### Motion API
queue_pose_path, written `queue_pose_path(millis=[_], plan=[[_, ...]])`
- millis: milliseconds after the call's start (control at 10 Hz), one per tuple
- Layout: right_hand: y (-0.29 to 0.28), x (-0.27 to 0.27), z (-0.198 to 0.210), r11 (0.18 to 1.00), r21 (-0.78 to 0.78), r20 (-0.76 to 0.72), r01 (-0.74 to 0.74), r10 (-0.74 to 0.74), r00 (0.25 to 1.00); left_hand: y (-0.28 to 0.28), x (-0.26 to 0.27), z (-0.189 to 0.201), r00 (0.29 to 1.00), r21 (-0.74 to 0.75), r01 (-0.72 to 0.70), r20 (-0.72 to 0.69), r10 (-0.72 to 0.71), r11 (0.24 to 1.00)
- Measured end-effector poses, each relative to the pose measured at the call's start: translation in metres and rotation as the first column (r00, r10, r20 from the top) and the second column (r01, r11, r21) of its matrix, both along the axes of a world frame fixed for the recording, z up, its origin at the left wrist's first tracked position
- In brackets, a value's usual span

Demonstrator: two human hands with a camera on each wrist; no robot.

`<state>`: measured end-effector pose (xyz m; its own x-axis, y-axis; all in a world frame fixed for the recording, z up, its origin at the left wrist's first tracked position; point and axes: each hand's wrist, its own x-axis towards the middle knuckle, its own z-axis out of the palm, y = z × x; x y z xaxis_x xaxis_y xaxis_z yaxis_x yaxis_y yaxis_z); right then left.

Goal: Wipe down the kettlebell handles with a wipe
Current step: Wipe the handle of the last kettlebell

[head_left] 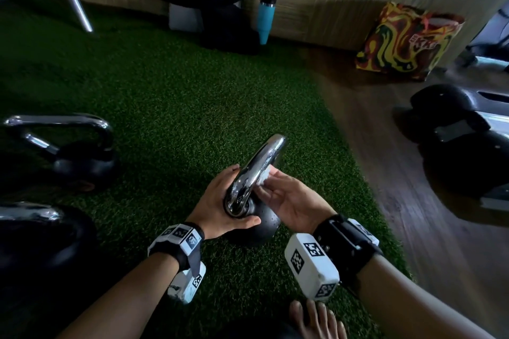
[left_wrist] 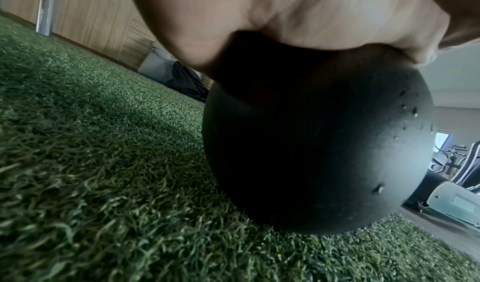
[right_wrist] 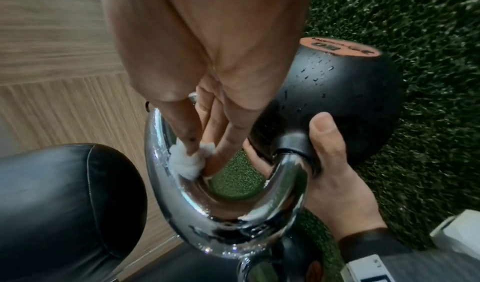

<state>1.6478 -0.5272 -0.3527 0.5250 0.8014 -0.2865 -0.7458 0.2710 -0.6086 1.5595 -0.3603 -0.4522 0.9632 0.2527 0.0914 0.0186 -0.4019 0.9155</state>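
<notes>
A black kettlebell (head_left: 264, 224) lies tilted on the green turf, its chrome handle (head_left: 260, 166) pointing up and away. My left hand (head_left: 217, 201) grips the neck where the handle meets the ball, thumb on the near side. My right hand (head_left: 275, 190) pinches a small white wipe (head_left: 263, 177) and presses it to the handle's right side. In the right wrist view the wipe (right_wrist: 187, 163) sits on the inner curve of the wet handle (right_wrist: 228, 231), and the left hand (right_wrist: 335, 175) holds the neck. Water drops dot the ball (right_wrist: 337, 93). The left wrist view shows the ball (left_wrist: 311, 142) under my palm.
Two more kettlebells (head_left: 80, 157) (head_left: 38, 231) stand on the turf at the left. A blue bottle (head_left: 265, 18) and a colourful bag (head_left: 405, 41) sit by the wooden wall. Black gym equipment (head_left: 465, 140) rests on the wood floor at the right. A bare foot (head_left: 316, 319) is near my right wrist.
</notes>
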Motion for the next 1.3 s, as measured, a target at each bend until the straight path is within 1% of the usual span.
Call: queue_pose_path(millis=[100, 200, 300, 400, 500, 600, 700, 800, 900, 1000, 1100, 1200, 1300], plan=[[-0.001, 0.004, -0.002, 0.998, -0.008, -0.007, 0.057, -0.057, 0.998, 0.0, -0.001, 0.003, 1.0, 0.016, 0.0, -0.005, 0.0, 1.0], [0.005, 0.02, 0.006, 0.975, -0.079, -0.023, 0.206, -0.208, 0.978, -0.001, -0.002, 0.007, 1.0, 0.036, -0.007, -0.003, 0.007, 0.999], [0.008, 0.029, 0.008, 0.917, -0.174, 0.076, 0.359, -0.351, 0.933, 0.0, -0.002, 0.007, 1.0, 0.034, -0.013, 0.006, 0.013, 0.999], [0.005, 0.023, 0.007, 0.881, -0.188, 0.264, 0.434, -0.38, 0.887, -0.001, -0.001, 0.006, 1.0, 0.03, -0.018, 0.01, 0.018, 0.999], [0.01, 0.023, 0.005, 0.764, -0.271, 0.54, 0.586, -0.384, 0.749, -0.002, -0.002, 0.007, 0.999, 0.04, -0.034, 0.002, 0.034, 0.999], [0.019, 0.031, 0.002, 0.606, -0.327, 0.693, 0.725, -0.368, 0.62, -0.004, -0.004, 0.013, 0.999, 0.066, -0.041, -0.015, 0.042, 0.997], [0.023, 0.037, -0.002, 0.53, -0.387, 0.701, 0.755, -0.362, 0.614, -0.005, -0.005, 0.015, 0.999, 0.06, -0.044, -0.025, 0.046, 0.997], [0.029, 0.042, -0.006, 0.464, -0.469, 0.699, 0.751, -0.325, 0.637, -0.005, -0.004, 0.013, 0.999, 0.027, -0.043, -0.018, 0.044, 0.999], [0.036, 0.046, -0.005, 0.398, -0.501, 0.717, 0.768, -0.305, 0.626, -0.004, -0.004, 0.01, 0.999, 0.033, -0.043, -0.011, 0.043, 0.999], [0.039, 0.046, -0.002, 0.391, -0.528, 0.703, 0.754, -0.297, 0.646, -0.004, -0.004, 0.009, 0.999, 0.044, -0.043, -0.018, 0.044, 0.998], [0.038, 0.044, -0.003, 0.371, -0.613, 0.69, 0.698, -0.179, 0.701, -0.004, -0.004, 0.006, 0.998, 0.061, -0.052, -0.02, 0.054, 0.997], [0.041, 0.043, -0.003, 0.369, -0.659, 0.652, 0.655, -0.155, 0.743, -0.002, -0.004, 0.002, 0.999, 0.056, -0.038, -0.031, 0.04, 0.998], [0.042, 0.04, -0.005, 0.41, -0.664, 0.602, 0.625, -0.203, 0.772, 0.002, -0.005, 0.004, 0.996, 0.111, -0.005, -0.083, 0.014, 0.994]])
